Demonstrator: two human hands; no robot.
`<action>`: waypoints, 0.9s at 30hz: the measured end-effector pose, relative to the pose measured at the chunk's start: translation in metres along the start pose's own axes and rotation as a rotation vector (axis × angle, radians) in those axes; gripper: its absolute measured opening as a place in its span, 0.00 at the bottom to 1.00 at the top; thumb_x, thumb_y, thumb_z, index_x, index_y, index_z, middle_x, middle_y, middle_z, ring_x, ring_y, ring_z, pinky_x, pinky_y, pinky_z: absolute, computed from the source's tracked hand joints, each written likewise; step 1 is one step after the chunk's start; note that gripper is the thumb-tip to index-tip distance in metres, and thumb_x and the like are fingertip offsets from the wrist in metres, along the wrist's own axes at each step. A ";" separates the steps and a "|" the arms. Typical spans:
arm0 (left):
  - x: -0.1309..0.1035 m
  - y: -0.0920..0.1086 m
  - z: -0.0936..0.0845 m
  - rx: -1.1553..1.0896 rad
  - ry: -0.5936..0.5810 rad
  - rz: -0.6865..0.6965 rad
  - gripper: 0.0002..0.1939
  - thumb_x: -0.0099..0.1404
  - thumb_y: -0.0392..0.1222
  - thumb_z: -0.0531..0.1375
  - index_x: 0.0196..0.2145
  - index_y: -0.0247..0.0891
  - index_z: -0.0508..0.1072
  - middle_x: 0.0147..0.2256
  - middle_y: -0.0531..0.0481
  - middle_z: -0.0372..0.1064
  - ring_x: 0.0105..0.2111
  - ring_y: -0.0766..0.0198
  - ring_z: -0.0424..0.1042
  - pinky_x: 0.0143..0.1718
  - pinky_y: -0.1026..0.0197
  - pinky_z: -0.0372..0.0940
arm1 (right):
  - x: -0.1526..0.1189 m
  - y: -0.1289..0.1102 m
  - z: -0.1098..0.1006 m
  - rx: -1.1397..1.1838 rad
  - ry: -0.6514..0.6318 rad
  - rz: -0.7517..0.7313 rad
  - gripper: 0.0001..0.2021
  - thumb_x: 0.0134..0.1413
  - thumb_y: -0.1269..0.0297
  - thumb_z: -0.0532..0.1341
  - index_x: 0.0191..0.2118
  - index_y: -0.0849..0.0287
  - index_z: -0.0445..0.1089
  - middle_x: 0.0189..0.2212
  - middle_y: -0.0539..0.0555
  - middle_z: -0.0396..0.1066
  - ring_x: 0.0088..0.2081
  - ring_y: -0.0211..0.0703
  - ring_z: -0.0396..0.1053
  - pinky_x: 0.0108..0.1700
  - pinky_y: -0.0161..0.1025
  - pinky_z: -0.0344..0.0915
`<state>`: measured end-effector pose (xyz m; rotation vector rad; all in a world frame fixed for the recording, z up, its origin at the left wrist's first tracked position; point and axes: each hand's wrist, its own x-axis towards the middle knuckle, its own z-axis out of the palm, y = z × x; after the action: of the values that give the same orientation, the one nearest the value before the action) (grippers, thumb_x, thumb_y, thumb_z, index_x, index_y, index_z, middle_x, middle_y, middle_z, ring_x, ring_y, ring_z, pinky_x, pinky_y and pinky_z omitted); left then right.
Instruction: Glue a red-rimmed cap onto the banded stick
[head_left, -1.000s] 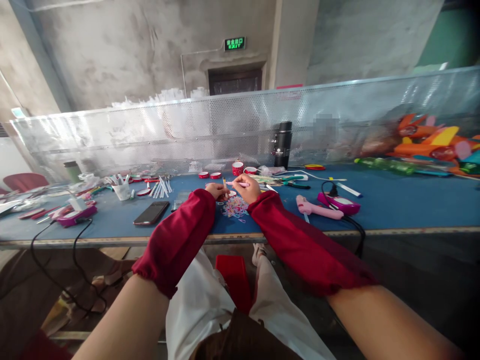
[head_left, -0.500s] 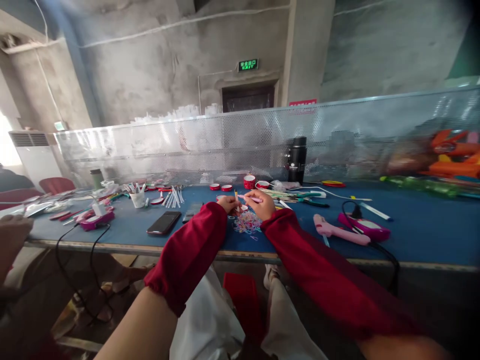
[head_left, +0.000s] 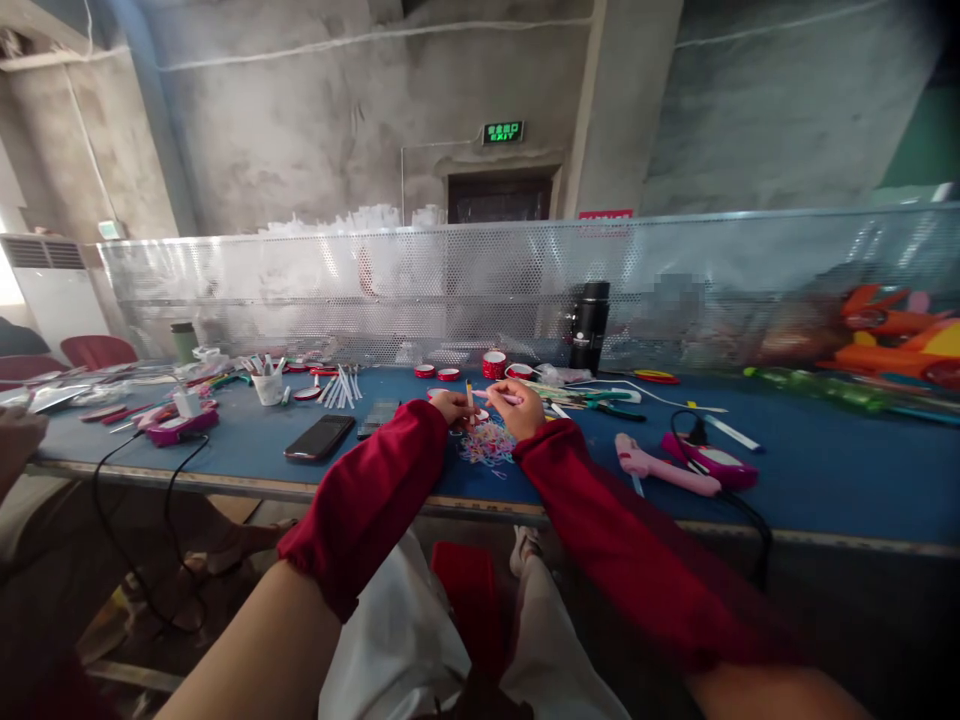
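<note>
"What was being held?"

"The left hand (head_left: 454, 409) gripped a slim yellow-tipped stick (head_left: 470, 390); the right hand (head_left: 523, 410), close beside it, pinched a pink pen-like tool (head_left: 505, 398)."

"And below?"

"Multicolored loops (head_left: 487, 445) lay heaped on the blue tabletop (head_left: 847, 470), just beneath both hands."

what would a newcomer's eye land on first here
First, likely, come the deep red sleeves, reaching up from the bottom to the blue table, where the right grip holds a pink pen-like stick by a multicoloured pile of small pieces. Next might come the green exit sign glowing above the dark doorway, and the bright orange objects at the far right.
</note>
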<state>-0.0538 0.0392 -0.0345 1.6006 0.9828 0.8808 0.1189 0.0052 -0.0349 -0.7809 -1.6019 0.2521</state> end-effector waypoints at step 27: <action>0.002 -0.002 0.001 0.013 0.016 0.009 0.12 0.54 0.44 0.68 0.27 0.33 0.72 0.23 0.50 0.72 0.20 0.68 0.71 0.24 0.67 0.64 | 0.000 0.008 0.002 -0.111 0.008 -0.037 0.08 0.52 0.59 0.59 0.31 0.58 0.71 0.28 0.54 0.75 0.32 0.44 0.72 0.35 0.37 0.67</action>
<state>-0.0530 0.0408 -0.0366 1.6127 0.9954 0.8967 0.1200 0.0115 -0.0397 -0.8351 -1.6322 0.1347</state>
